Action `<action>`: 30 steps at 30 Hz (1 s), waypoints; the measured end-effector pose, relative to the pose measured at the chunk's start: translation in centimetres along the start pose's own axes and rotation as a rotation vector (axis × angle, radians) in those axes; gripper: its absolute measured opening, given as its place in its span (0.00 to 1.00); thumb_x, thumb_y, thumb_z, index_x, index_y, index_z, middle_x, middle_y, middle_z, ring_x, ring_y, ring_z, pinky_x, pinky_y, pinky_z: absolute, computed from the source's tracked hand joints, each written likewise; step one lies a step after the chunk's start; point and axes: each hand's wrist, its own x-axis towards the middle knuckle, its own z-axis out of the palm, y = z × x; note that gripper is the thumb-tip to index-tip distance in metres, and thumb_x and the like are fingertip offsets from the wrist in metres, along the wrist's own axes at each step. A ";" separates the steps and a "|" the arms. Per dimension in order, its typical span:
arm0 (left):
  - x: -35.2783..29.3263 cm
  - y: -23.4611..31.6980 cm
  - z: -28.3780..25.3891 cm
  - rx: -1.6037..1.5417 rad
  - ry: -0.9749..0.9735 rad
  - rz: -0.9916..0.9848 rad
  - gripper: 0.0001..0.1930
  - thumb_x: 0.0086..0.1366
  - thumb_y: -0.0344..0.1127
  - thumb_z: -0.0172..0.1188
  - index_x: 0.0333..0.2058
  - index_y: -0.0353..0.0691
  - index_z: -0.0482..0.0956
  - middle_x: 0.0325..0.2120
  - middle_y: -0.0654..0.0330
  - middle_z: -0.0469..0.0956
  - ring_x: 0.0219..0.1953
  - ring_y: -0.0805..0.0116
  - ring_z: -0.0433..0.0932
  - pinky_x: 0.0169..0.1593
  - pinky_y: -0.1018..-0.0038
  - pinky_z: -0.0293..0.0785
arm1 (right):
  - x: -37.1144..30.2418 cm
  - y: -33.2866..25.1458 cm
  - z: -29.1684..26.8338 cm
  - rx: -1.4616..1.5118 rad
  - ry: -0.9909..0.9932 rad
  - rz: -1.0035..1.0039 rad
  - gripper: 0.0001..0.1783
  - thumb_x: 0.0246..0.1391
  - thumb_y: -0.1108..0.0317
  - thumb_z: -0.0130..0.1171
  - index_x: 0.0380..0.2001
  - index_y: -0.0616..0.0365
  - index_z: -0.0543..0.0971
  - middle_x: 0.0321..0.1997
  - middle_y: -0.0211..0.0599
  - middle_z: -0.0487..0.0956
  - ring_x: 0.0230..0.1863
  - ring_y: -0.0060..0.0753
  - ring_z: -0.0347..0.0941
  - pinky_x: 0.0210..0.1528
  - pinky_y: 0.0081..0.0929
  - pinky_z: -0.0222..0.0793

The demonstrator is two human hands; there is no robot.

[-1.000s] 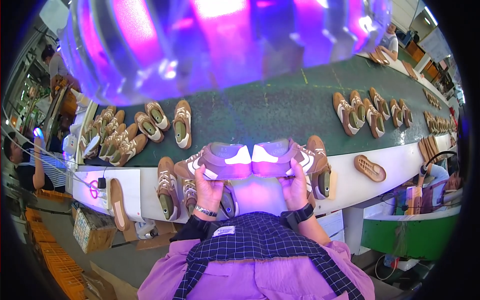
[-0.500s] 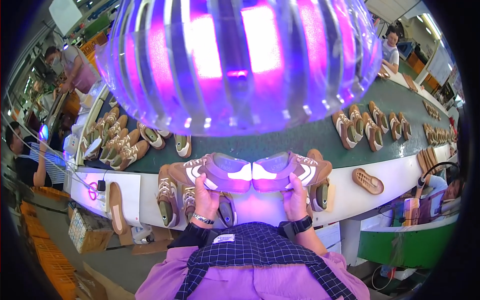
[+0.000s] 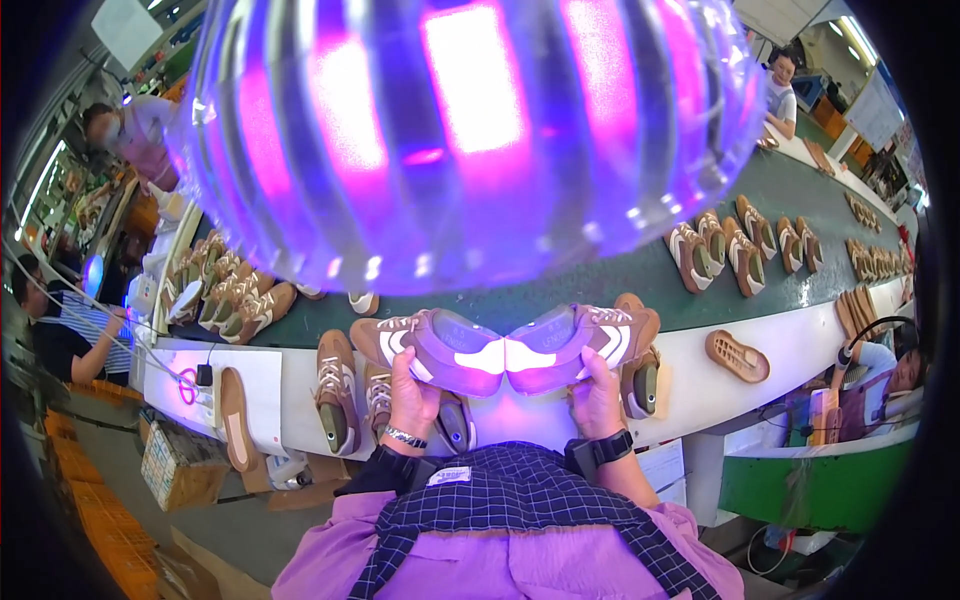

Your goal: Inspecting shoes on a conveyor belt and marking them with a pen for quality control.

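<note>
Heel to heel, two brown sneakers with white stripes and pale laces are raised before me, under a purple-glowing ribbed lamp. My left hand (image 3: 412,395) grips the left sneaker (image 3: 425,345), its thumb on the near side. My right hand (image 3: 598,400) grips the right sneaker (image 3: 590,335) the same way. Their white heel patches meet, and the toes point outward. Behind my left hand stand a brown sneaker (image 3: 338,385) and another pair partly hidden by it. One more sneaker (image 3: 641,388) stands beside my right hand, partly covered.
The lamp (image 3: 470,170) hangs low over the green conveyor belt (image 3: 560,295). Sneakers crowd the belt's left side; more stand at right. Loose soles (image 3: 737,356) (image 3: 235,420) lie on the white ledge (image 3: 690,400). Several people work around the line.
The touching heels sit slightly lower, with the sneakers tilted a little more. In view, the lamp appears larger, lower and shifted left. Both hands keep their grip.
</note>
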 end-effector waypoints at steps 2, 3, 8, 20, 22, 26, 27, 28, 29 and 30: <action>1.6 0.2 -0.1 -0.007 -0.068 -0.005 0.21 0.62 0.43 0.52 0.50 0.39 0.70 0.45 0.59 0.75 0.48 0.63 0.75 0.54 0.64 0.70 | 0.0 -0.1 0.0 0.059 -0.020 0.046 0.22 0.54 0.65 0.58 0.51 0.58 0.70 0.47 0.33 0.75 0.47 0.28 0.72 0.49 0.31 0.69; 3.3 0.7 0.0 0.002 -0.123 -0.003 0.22 0.64 0.45 0.50 0.53 0.40 0.69 0.49 0.57 0.73 0.51 0.60 0.73 0.56 0.63 0.68 | 0.0 -0.2 -0.1 0.085 -0.031 0.072 0.22 0.54 0.64 0.57 0.51 0.58 0.70 0.48 0.33 0.75 0.48 0.28 0.72 0.51 0.32 0.68; 14.0 3.4 -0.9 0.009 -0.222 0.084 0.29 0.68 0.53 0.43 0.58 0.37 0.63 0.54 0.53 0.70 0.54 0.55 0.71 0.60 0.60 0.65 | -0.3 0.2 -1.3 0.123 -0.109 0.179 0.22 0.56 0.62 0.54 0.52 0.60 0.69 0.50 0.35 0.75 0.50 0.30 0.71 0.57 0.33 0.65; 5.9 -0.9 -6.0 0.680 0.177 0.233 0.09 0.63 0.30 0.51 0.42 0.35 0.72 0.39 0.61 0.73 0.43 0.73 0.71 0.47 0.77 0.69 | 5.3 -0.6 -5.0 0.123 -0.216 0.311 0.24 0.59 0.59 0.46 0.54 0.61 0.67 0.49 0.43 0.76 0.47 0.37 0.76 0.53 0.37 0.71; 4.4 -1.8 -4.6 0.728 0.206 0.235 0.07 0.62 0.30 0.52 0.38 0.38 0.74 0.35 0.60 0.75 0.37 0.69 0.75 0.43 0.73 0.72 | 10.4 -1.6 -3.4 0.225 -0.240 0.445 0.24 0.58 0.59 0.47 0.55 0.61 0.67 0.50 0.43 0.76 0.48 0.37 0.76 0.54 0.38 0.71; 2.9 -3.3 -1.5 0.736 0.142 0.177 0.05 0.63 0.28 0.51 0.37 0.37 0.73 0.33 0.60 0.75 0.35 0.71 0.75 0.41 0.76 0.73 | 25.1 -4.0 3.7 0.218 -0.529 0.213 0.23 0.59 0.58 0.47 0.55 0.59 0.67 0.50 0.42 0.76 0.48 0.36 0.74 0.54 0.37 0.69; 2.7 -3.7 -0.7 0.724 0.136 0.163 0.05 0.63 0.28 0.51 0.37 0.37 0.73 0.33 0.60 0.76 0.35 0.71 0.75 0.40 0.75 0.74 | 28.6 -4.2 6.0 0.207 -0.512 0.157 0.23 0.59 0.58 0.46 0.54 0.59 0.67 0.50 0.42 0.76 0.49 0.36 0.74 0.55 0.37 0.68; 2.6 -4.2 0.1 0.709 0.116 0.165 0.05 0.63 0.28 0.50 0.37 0.37 0.73 0.33 0.60 0.76 0.34 0.71 0.75 0.40 0.75 0.74 | 31.4 -4.5 8.2 0.224 -0.426 0.174 0.23 0.58 0.57 0.48 0.53 0.59 0.67 0.52 0.42 0.75 0.50 0.36 0.73 0.53 0.39 0.69; 2.5 -4.7 0.9 0.696 0.102 0.171 0.05 0.63 0.29 0.51 0.37 0.36 0.74 0.32 0.59 0.76 0.33 0.70 0.76 0.40 0.74 0.74 | 33.3 -4.5 9.3 0.169 -0.348 0.181 0.26 0.56 0.56 0.51 0.53 0.62 0.67 0.50 0.44 0.74 0.47 0.39 0.73 0.51 0.45 0.70; 2.4 -5.1 1.5 0.695 0.086 0.151 0.05 0.63 0.29 0.51 0.36 0.36 0.74 0.32 0.58 0.76 0.33 0.70 0.76 0.39 0.74 0.74 | 34.7 -4.5 10.0 -0.020 -0.241 0.226 0.28 0.53 0.56 0.55 0.52 0.64 0.66 0.44 0.44 0.74 0.41 0.41 0.74 0.44 0.46 0.73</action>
